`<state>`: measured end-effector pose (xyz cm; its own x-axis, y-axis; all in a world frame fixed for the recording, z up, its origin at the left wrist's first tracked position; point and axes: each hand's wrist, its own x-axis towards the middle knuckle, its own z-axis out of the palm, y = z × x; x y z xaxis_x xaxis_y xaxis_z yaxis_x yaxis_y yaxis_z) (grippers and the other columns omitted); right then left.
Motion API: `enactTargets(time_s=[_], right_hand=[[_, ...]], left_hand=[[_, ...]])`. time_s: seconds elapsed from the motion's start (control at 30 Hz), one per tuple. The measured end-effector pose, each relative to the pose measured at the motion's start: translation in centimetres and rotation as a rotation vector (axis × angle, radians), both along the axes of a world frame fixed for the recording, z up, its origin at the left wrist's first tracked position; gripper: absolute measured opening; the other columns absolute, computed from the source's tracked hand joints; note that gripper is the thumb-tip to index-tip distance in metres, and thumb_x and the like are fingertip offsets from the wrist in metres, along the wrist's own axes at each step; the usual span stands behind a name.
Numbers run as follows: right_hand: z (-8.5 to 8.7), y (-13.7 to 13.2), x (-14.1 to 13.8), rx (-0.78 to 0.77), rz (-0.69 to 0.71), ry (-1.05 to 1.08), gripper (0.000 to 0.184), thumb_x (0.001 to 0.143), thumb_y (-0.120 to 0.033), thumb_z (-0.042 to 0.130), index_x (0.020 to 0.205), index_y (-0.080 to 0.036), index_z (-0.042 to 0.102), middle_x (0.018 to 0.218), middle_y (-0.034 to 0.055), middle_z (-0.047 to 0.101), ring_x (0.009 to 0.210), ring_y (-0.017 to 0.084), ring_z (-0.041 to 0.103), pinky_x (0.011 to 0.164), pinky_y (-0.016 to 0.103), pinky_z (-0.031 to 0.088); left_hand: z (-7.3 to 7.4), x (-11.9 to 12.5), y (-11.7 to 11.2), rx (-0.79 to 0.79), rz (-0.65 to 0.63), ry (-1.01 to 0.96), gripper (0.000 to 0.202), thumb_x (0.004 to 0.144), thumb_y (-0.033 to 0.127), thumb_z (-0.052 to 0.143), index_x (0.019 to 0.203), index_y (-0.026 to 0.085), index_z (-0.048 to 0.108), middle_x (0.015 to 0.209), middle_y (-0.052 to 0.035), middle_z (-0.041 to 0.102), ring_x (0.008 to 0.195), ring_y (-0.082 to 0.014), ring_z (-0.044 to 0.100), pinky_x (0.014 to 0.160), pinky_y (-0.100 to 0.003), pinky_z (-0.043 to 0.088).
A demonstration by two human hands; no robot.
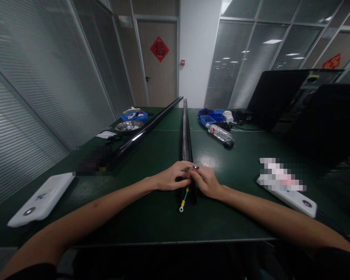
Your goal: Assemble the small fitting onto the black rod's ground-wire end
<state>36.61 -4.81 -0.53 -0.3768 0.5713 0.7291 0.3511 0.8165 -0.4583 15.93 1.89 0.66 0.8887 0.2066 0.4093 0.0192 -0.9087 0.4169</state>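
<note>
A long black rail [187, 136] runs down the middle of the green table [151, 217] towards me. Both hands meet at its near end. My left hand [171, 177] curls round the rail's left side. My right hand [204, 181] is closed on the right side, pinching a small silvery round part [195, 167] at the fingertips. A yellow-green wire with a ring terminal [183, 200] sticks out of the rail's end, just below my hands.
A second black rail [147, 128] lies diagonally to the left. White flat covers lie at the front left [41, 200] and right [291, 196]. Blue bins [211, 116], a plastic bottle [221, 134] and a metal bowl [129, 125] sit at the far end. Black monitors [309, 105] stand at the right.
</note>
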Motion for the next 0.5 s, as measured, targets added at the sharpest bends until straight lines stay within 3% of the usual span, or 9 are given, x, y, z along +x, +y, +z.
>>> enactTargets(time_s=[0.23, 0.4, 0.5], right_hand=[[0.08, 0.00, 0.08, -0.008, 0.011, 0.003, 0.029, 0.107, -0.026, 0.041, 0.088, -0.018, 0.060, 0.076, 0.0030, 0.063, 0.066, 0.015, 0.059, 0.065, 0.026, 0.047], [0.03, -0.04, 0.07, 0.014, -0.010, -0.014, 0.028, 0.107, -0.027, 0.042, 0.087, -0.018, 0.060, 0.075, 0.0029, 0.062, 0.065, 0.015, 0.058, 0.063, 0.026, 0.046], [0.21, -0.12, -0.01, 0.007, 0.005, -0.005, 0.029, 0.107, -0.026, 0.041, 0.086, -0.018, 0.060, 0.074, 0.0027, 0.062, 0.064, 0.015, 0.058, 0.064, 0.026, 0.046]], left_hand=[[0.08, -0.01, -0.06, -0.024, 0.023, 0.010, 0.021, 0.097, 0.028, 0.060, 0.113, 0.019, 0.071, 0.144, -0.0121, 0.053, 0.138, -0.0293, 0.045, 0.120, -0.049, 0.032], [0.11, -0.01, -0.10, 0.007, -0.003, 0.028, 0.019, 0.099, 0.027, 0.058, 0.104, 0.018, 0.074, 0.146, -0.0114, 0.052, 0.139, -0.0301, 0.044, 0.121, -0.049, 0.030], [0.19, -0.06, -0.13, 0.007, 0.021, 0.026, 0.021, 0.098, 0.028, 0.059, 0.109, 0.018, 0.073, 0.144, -0.0123, 0.053, 0.138, -0.0299, 0.044, 0.121, -0.049, 0.031]])
